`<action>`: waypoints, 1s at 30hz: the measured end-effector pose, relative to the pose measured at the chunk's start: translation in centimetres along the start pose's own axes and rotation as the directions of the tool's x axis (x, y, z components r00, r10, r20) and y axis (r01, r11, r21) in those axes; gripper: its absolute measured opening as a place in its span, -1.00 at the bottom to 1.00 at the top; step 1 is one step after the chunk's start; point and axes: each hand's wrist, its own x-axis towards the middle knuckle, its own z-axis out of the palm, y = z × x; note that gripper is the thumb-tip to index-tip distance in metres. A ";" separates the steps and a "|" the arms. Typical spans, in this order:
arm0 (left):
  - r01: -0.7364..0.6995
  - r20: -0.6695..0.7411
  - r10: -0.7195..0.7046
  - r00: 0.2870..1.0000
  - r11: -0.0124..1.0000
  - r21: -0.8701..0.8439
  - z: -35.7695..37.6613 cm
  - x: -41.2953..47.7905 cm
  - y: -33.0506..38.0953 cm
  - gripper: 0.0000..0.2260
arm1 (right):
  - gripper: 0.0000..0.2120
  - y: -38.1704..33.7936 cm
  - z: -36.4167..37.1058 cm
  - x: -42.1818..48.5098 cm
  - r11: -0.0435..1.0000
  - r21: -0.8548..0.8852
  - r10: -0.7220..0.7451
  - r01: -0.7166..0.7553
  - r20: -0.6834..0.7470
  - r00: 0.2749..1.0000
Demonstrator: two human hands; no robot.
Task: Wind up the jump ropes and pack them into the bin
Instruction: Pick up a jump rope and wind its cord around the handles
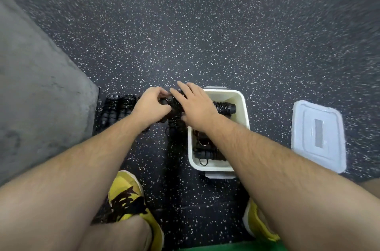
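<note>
Soft even light, sharp around the white bin (221, 92), but the speckled floor (205, 24) smears and bends farther out from it.

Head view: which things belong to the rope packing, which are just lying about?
Job: rope, left hand gripping, right hand on it; bin; packed ropes; wound ropes on floor.
Lying about: lid; grey slab.
</note>
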 end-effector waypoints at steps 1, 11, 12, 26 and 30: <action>-0.038 0.031 0.039 0.999 0.998 -0.039 -0.4 -0.6 1.2 -0.69 | -0.12 0.3 -0.9 -0.6 1.000 -0.014 -0.004 0.004 0.011 1.000; -0.135 0.357 0.173 0.918 0.983 -0.128 7.3 -5.7 7.5 -0.75 | -0.27 5.2 -0.1 -12.2 0.981 0.100 0.146 -0.169 0.202 0.968; -0.156 0.390 0.182 0.903 0.983 -0.097 8.3 -6.0 7.6 -0.75 | -0.28 5.4 0.8 -13.2 0.976 0.115 0.158 -0.186 0.221 0.963; -0.502 0.486 0.261 0.834 0.724 0.472 14.1 -6.2 3.0 -0.36 | -0.24 4.7 6.3 -13.7 0.945 0.184 0.204 -0.271 0.317 0.926; -0.533 0.477 0.291 0.829 0.670 0.517 14.7 -6.3 2.5 -0.44 | -0.20 4.8 7.0 -13.8 0.978 0.054 0.188 -0.203 0.214 0.959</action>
